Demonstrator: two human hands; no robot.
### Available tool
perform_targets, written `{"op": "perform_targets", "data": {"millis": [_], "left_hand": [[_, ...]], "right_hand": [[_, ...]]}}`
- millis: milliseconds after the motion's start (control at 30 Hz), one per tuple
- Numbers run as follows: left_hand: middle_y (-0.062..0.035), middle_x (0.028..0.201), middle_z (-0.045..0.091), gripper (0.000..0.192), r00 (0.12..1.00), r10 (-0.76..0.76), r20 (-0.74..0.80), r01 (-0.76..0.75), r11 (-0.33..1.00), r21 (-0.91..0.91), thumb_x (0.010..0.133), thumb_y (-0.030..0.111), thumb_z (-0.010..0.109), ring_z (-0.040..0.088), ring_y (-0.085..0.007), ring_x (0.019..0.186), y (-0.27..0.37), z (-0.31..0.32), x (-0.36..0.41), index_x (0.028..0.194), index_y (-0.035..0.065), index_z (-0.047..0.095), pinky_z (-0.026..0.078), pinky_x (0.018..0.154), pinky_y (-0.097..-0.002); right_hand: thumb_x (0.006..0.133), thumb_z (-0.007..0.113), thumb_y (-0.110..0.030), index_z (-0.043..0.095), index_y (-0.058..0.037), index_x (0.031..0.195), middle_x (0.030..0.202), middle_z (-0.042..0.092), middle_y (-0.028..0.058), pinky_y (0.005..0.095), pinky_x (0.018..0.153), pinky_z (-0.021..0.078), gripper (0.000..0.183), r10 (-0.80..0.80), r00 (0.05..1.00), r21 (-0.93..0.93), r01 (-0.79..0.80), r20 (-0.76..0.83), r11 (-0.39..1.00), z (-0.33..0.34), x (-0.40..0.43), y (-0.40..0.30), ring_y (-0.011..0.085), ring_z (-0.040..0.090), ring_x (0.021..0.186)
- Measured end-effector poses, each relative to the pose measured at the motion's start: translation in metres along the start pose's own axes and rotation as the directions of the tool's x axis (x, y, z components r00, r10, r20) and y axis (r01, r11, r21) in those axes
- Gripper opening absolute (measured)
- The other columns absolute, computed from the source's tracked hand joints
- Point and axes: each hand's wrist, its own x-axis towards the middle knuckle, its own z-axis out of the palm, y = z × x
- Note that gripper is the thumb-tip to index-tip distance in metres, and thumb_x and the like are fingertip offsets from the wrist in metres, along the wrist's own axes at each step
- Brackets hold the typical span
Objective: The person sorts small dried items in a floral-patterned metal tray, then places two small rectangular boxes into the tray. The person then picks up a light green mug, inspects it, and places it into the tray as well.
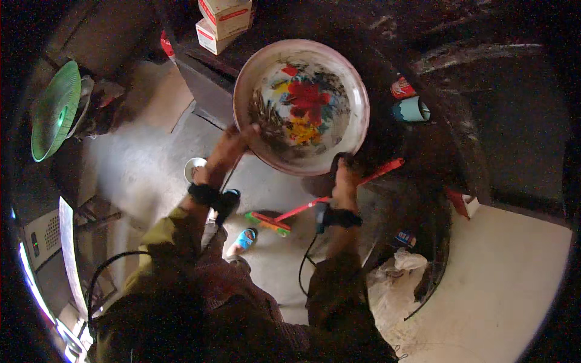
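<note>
A large round basin [305,106], pale inside with a red, yellow and blue flower pattern and dark marks or residue, is held up in front of me by its rim. My left hand [245,136] grips the rim at the lower left, its fingers blurred. At the lower right, my right hand [345,174] is closed on the rim, with something dark at the fingertips that I cannot make out. Both wrists wear black bands. Beyond and below the right hand runs the red handle of a broom [302,208], whose green and orange bristles [270,223] are near the floor.
Cartons [227,22] are stacked on a dark surface at the top. A teal cup [411,110] and a red packet [402,88] lie at the right. A green mesh basket [59,111] stands far left. A small bowl [194,169] and plastic bags [395,281] are lower down.
</note>
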Motion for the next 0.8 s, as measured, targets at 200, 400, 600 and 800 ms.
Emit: {"op": "perform_targets", "data": {"millis": [200, 400, 600, 800], "left_hand": [[-0.0058, 0.092, 0.059, 0.028, 0.965, 0.022, -0.260, 0.005, 0.995, 0.100, 0.080, 0.014, 0.060, 0.056, -0.0158, 0.077, -0.065, 0.033, -0.021, 0.102, -0.0017, 0.055, 0.046, 0.066, -0.0292], [-0.0113, 0.083, 0.062, 0.023, 0.979, -0.067, -0.195, 0.015, 0.966, -0.256, 0.075, 0.006, 0.056, 0.060, -0.0212, 0.072, -0.057, 0.042, -0.035, 0.096, -0.0030, 0.058, 0.049, 0.062, -0.0319], [-0.0144, 0.081, 0.062, 0.028, 0.977, -0.136, -0.166, 0.127, 0.990, -0.063, 0.077, 0.014, 0.054, 0.062, -0.0246, 0.068, -0.046, 0.030, -0.030, 0.097, -0.0048, 0.057, 0.052, 0.056, -0.0329], [-0.0126, 0.082, 0.061, 0.035, 0.991, -0.115, -0.075, 0.108, 0.990, -0.087, 0.076, 0.021, 0.062, 0.061, -0.0226, 0.066, -0.021, 0.031, -0.038, 0.099, -0.0044, 0.054, 0.050, 0.050, -0.0328]], "right_hand": [[0.086, 0.043, -0.022, 0.052, 0.0005, 0.097, 0.091, 0.053, 0.0076, 0.0335, 0.070, 0.0417, 0.027, -0.349, 0.936, -0.077, 0.352, 0.046, 0.933, 0.041, -0.010, 0.069, 0.0164, 0.048, 0.080], [0.083, 0.048, -0.023, 0.056, 0.0003, 0.091, 0.085, 0.055, 0.0143, 0.0409, 0.071, 0.0412, 0.026, -0.410, 0.905, -0.052, 0.417, 0.117, 0.907, 0.028, 0.004, 0.069, 0.0305, 0.050, 0.080], [0.081, 0.052, -0.034, 0.059, 0.0049, 0.094, 0.091, 0.062, 0.0191, 0.0369, 0.072, 0.0445, 0.042, -0.528, 0.845, -0.465, 0.436, -0.083, 0.771, 0.006, 0.015, 0.022, 0.0278, 0.059, 0.083], [0.076, 0.058, -0.043, 0.059, 0.0070, 0.094, 0.090, 0.061, 0.0242, 0.0411, 0.073, 0.0441, 0.053, -0.562, 0.827, -0.532, 0.489, 0.030, 0.691, -0.033, 0.069, -0.056, 0.0368, 0.059, 0.085]]}}
